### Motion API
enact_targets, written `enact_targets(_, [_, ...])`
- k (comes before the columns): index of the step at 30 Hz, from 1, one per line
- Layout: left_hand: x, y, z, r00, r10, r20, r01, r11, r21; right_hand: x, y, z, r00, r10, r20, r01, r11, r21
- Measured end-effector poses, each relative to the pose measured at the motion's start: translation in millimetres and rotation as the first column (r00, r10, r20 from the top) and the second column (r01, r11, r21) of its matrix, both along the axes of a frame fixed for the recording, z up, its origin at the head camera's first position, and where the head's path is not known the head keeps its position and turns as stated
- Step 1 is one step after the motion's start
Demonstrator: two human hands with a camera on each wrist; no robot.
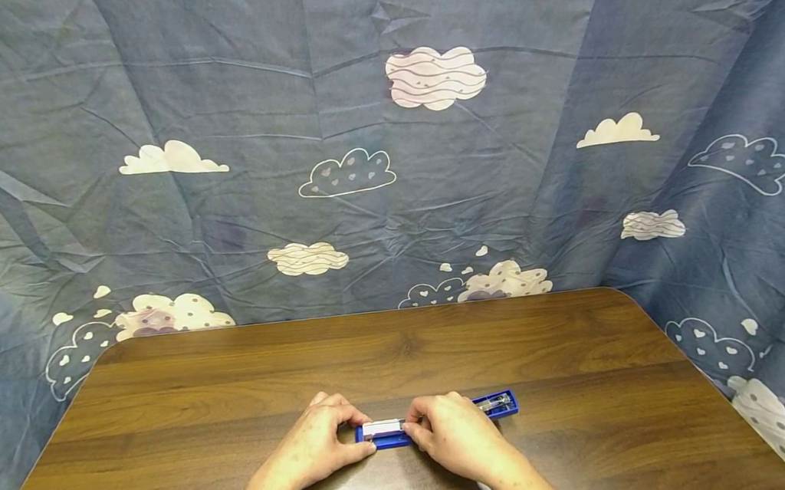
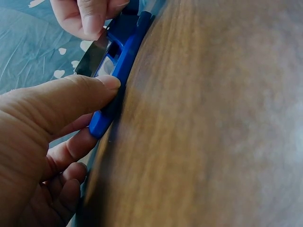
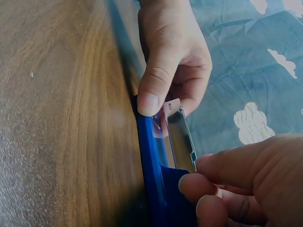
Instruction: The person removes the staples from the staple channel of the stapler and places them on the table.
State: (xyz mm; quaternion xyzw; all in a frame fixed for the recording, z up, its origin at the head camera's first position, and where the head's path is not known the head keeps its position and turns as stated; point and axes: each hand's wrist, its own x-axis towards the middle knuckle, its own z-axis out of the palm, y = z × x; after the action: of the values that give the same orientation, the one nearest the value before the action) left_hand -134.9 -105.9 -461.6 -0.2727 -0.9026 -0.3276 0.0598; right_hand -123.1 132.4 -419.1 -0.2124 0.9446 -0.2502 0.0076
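A long blue stapler (image 1: 389,442) lies opened out on the wooden table, its far part stretching to the right. My left hand (image 1: 316,440) grips the left end between thumb and fingers. In the left wrist view the thumb presses on the blue base (image 2: 127,61). A shiny metal strip (image 3: 181,135) with a slot at its end stands along the base. With thumb and fingertips, my right hand (image 1: 461,438) pinches at the strip's edge near the middle. That hand hides the stapler's middle in the head view. Metal parts (image 1: 493,403) show inside the right end.
The brown wooden table (image 1: 401,352) reaches back to a blue curtain (image 1: 251,118) with cloud prints, which hangs behind it and along the sides. Light glares off the table's front.
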Motion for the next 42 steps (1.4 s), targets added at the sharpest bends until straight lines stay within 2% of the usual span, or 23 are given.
enact_targets(10, [-0.3,0.3,-0.4,1.0,0.001,0.001,-0.001,1.0,0.005,1.3,-2.9,-2.2,1.0,-0.007,-0.008,0.007,1.0,0.007])
enact_targets(26, [-0.4,0.1,-0.8,1.0,-0.004,0.003,0.004,1.0,0.004,2.9,-4.7,-0.5,0.997,0.019,0.074,-0.017,0.999,-0.033])
enact_targets(42, [0.3,0.4,0.0,1.0,0.001,0.014,-0.001,1.0,0.009,3.5,-5.4,-0.7,0.993,0.045,0.105,-0.04,0.998,-0.05])
